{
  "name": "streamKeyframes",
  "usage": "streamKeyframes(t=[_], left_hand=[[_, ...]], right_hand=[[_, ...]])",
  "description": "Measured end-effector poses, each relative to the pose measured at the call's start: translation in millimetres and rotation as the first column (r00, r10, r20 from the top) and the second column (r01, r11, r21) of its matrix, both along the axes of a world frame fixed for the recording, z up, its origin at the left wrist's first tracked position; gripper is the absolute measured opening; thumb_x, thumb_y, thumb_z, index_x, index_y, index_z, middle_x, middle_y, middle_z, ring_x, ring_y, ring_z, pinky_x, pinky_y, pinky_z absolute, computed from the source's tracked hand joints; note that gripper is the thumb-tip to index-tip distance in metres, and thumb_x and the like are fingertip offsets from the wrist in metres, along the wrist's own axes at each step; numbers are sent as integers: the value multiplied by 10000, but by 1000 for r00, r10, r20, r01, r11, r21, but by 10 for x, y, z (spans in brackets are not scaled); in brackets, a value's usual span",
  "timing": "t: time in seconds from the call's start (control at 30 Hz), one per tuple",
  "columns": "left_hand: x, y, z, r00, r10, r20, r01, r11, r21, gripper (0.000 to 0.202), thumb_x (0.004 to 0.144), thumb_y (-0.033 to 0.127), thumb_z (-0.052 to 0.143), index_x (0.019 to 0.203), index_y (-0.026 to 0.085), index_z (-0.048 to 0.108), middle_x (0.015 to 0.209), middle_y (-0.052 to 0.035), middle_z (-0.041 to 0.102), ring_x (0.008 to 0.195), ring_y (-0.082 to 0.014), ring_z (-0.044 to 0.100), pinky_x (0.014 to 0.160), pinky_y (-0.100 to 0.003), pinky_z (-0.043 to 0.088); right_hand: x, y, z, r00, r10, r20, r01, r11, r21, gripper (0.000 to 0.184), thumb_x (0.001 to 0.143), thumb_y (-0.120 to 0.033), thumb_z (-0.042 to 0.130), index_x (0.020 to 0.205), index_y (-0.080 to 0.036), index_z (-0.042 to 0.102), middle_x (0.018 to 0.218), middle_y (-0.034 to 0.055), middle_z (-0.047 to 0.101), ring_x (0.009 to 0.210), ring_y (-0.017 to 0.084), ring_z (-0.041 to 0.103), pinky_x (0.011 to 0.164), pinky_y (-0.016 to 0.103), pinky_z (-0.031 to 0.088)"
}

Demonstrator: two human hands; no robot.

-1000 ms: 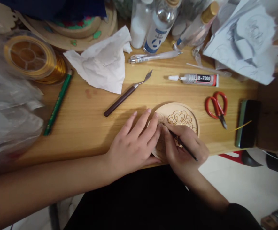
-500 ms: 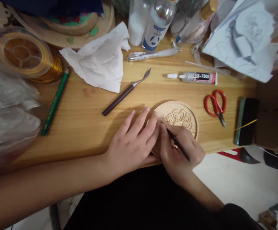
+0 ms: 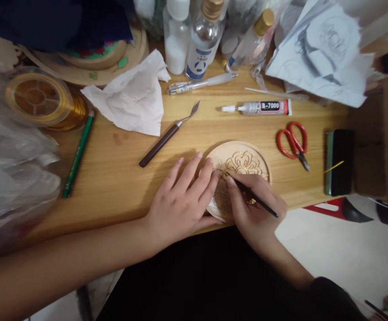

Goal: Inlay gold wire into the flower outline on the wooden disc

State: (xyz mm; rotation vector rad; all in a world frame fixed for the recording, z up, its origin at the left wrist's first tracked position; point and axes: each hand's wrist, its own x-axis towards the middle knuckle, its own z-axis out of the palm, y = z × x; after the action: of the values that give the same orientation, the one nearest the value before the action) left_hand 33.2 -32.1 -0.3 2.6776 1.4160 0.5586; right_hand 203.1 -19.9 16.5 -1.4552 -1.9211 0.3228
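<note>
A round pale wooden plate with a raised rim lies at the table's front edge. Gold wire on it outlines a flower, and faint pencil lines show beside the wire. My left hand rests on the plate's left side, fingers stretched and apart, thumb along the near rim. My right hand pinches a slim black pen-like tool, its working end down among the gold wire next to my left index fingertip. The fingers partly hide that tip, so its exact kind is unclear.
Behind the plate lie a palette knife, a B-7000 glue tube, a pen and crumpled tissue. Red-handled cutters and a phone are right; a green pencil and gold wire spool left. Bottles stand behind.
The camera view has shifted, so the tabletop items sit further left. My right hand has moved slightly away from the left fingertips, and the black tool leans lower; more gold wire shows between the hands.
</note>
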Motion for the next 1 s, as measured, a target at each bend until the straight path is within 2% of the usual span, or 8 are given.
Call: streamKeyframes(t=[0.2,0.4,0.77,1.0], left_hand=[[-10,13,-3,1000,-13,-14,13,1000,5,745,897,674,481,1306,60,585,1385,-190,565,1312,-395,489,1062,-519,406],[-10,13,-3,1000,-21,-6,21,1000,15,728,890,654,516,1291,51,590,1357,-208,580,1300,-398,502,1063,-520,403],[-9,25,13,999,-31,-14,32,999,15,727,891,656,513,1288,53,592,1369,-197,576,1294,-400,508,1048,-520,420],[-4,26,23,997,-69,-43,70,997,33,551,965,503,481,1236,48,634,1345,-126,612,1280,-370,521,1029,-475,450]], right_hand=[[19,7,-46,998,15,-54,-16,1000,-15,170,817,-102,701,951,-206,691,822,15,738,706,140,692,679,282,580],[20,11,-67,992,34,-124,-39,999,-35,217,815,-83,696,981,-222,689,842,6,740,739,139,697,705,296,587],[25,4,-52,993,66,-100,-73,995,-70,199,826,-92,686,985,-212,682,885,23,749,758,149,706,716,305,601],[28,4,-51,992,76,-101,-81,996,-48,232,830,-87,683,1018,-223,682,898,27,753,776,157,707,729,320,605]])
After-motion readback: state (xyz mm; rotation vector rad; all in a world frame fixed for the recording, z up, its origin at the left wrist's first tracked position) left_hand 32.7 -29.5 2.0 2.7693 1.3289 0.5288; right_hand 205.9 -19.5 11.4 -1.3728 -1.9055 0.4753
